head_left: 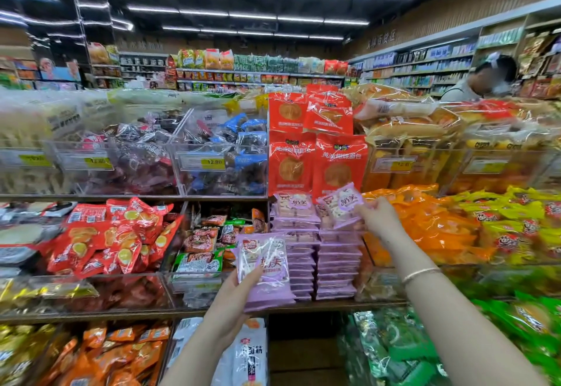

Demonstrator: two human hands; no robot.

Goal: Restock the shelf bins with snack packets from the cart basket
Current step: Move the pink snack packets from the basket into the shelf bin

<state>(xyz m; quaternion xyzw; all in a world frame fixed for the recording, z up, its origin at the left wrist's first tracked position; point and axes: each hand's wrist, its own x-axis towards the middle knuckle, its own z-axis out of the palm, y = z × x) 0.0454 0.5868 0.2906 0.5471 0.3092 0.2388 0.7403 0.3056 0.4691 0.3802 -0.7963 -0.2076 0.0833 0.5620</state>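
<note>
My left hand (235,303) grips a small stack of purple snack packets (264,270), held upright in front of the middle shelf. My right hand (379,218) pinches one more purple packet (341,205) by its right edge, on top of the right of two tall piles of the same purple packets (321,264) in the shelf section. The left pile is topped by a packet (294,205) lying face up. The cart basket is out of view.
Red bread packets (315,155) stand directly above the purple piles. Clear acrylic bins (218,158) with price tags sit to the left, orange packets (431,227) to the right. Another person (485,82) stands behind the shelf at the far right.
</note>
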